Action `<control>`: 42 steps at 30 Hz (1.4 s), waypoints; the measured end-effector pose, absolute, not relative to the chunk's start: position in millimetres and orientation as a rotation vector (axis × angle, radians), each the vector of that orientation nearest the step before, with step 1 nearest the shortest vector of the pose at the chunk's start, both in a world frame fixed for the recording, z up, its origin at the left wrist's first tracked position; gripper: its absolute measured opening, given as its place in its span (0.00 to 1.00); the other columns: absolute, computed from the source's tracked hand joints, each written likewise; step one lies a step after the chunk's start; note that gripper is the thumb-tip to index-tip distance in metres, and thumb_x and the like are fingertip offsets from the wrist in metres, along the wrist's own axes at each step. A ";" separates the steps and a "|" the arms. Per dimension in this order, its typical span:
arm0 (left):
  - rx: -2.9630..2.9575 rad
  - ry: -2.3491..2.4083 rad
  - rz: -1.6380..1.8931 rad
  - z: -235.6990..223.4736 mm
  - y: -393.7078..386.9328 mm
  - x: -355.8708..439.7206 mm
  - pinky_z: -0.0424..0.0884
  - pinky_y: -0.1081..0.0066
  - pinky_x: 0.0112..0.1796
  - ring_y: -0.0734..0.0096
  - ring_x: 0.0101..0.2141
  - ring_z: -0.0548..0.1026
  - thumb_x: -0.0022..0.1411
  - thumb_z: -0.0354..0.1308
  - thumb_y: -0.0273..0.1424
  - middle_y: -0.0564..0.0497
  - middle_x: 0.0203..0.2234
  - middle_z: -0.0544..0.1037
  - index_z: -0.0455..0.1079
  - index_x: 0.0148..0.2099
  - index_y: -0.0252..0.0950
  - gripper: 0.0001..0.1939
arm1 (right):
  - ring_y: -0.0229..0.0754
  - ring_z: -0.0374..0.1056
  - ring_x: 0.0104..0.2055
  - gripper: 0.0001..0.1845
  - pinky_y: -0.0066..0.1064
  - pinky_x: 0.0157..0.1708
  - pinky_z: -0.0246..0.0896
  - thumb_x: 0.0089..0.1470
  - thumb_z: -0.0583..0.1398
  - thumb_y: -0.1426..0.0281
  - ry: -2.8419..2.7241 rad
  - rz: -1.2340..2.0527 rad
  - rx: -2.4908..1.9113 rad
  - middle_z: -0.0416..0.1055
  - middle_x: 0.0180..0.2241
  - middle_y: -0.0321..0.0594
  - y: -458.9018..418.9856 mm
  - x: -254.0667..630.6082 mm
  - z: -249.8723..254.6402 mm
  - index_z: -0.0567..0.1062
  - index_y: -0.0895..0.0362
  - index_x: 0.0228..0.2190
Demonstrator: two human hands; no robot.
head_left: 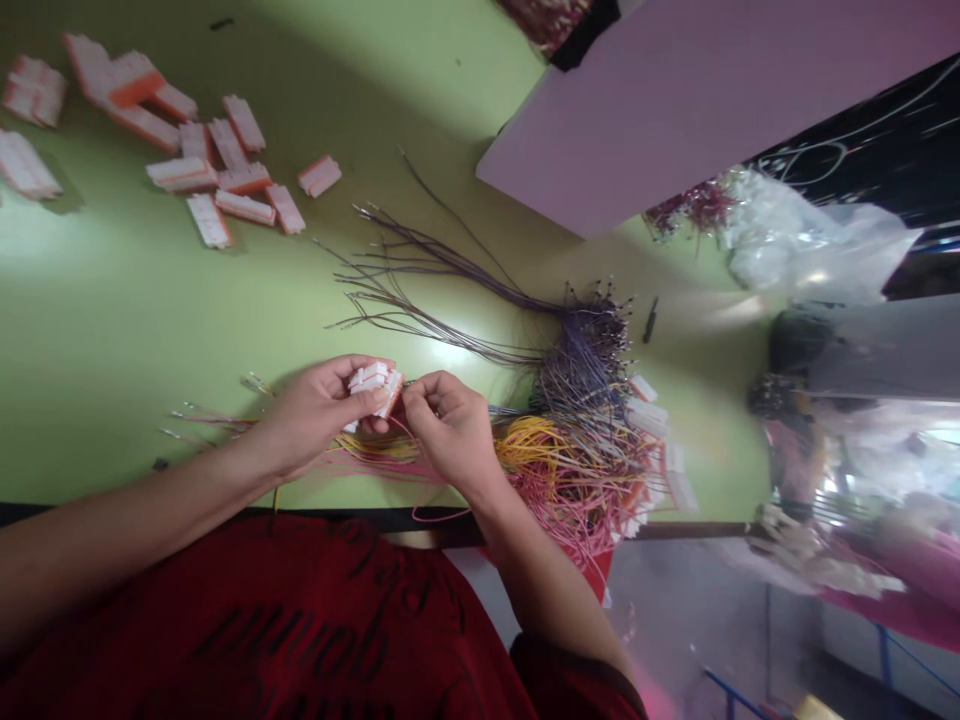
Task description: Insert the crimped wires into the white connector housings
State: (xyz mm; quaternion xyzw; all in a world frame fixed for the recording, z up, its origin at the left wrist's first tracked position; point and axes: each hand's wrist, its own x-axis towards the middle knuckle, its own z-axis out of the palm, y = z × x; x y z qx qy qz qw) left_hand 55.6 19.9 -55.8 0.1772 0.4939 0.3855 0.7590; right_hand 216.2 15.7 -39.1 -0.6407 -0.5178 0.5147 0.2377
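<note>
My left hand (pixel 319 405) is closed around a white and orange connector housing (pixel 369 377), thumb across its near face. Close against its right side, my right hand (pixel 454 420) pinches a thin wire, whose end is mostly hidden by the fingers. A pink wire loops below the two hands. Beneath and beside them run bundles of yellow wires (pixel 529 443) and pink wires (pixel 555 505). Farther back, dark purple wires (pixel 450 262) fan out to the left with metal tips.
Several white and orange connector housings (pixel 244 178) lie scattered at the back left of the green table (pixel 150 330). A large pinkish panel (pixel 675 110) stands at the back right. Beyond the wire heap are a small dark tool (pixel 650 320) and clear plastic bags (pixel 817 245).
</note>
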 end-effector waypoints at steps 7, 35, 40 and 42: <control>0.302 1.049 0.833 -58.1 20.5 55.8 0.69 0.75 0.25 0.76 0.22 0.75 0.44 0.74 0.31 0.55 0.29 0.79 0.74 0.39 0.33 0.20 | 0.41 0.70 0.30 0.10 0.35 0.35 0.64 0.56 0.58 0.67 -1.820 0.696 -1.899 0.75 0.26 0.39 99.9 253.6 -9.4 0.77 0.57 0.28; 0.431 1.037 0.865 -57.6 19.1 57.2 0.68 0.72 0.28 0.74 0.24 0.75 0.48 0.73 0.34 0.53 0.32 0.79 0.72 0.43 0.36 0.21 | 0.39 0.71 0.28 0.07 0.30 0.30 0.65 0.55 0.61 0.69 -1.785 0.960 -1.712 0.78 0.27 0.37 9.0 246.7 -32.6 0.81 0.53 0.31; 0.412 1.058 0.828 -58.1 20.4 55.3 0.66 0.74 0.26 0.75 0.24 0.76 0.47 0.73 0.32 0.53 0.32 0.79 0.73 0.43 0.35 0.21 | 0.38 0.69 0.27 0.08 0.30 0.30 0.62 0.56 0.60 0.71 -1.895 0.805 -1.681 0.78 0.28 0.38 8.8 245.5 -30.0 0.80 0.54 0.30; 0.384 1.054 0.826 -56.3 21.8 55.0 0.67 0.75 0.27 0.76 0.23 0.75 0.46 0.74 0.31 0.54 0.31 0.78 0.73 0.42 0.34 0.21 | 0.38 0.69 0.27 0.08 0.30 0.31 0.61 0.57 0.59 0.73 -1.975 0.751 -1.656 0.78 0.27 0.38 9.4 242.2 -27.2 0.79 0.54 0.30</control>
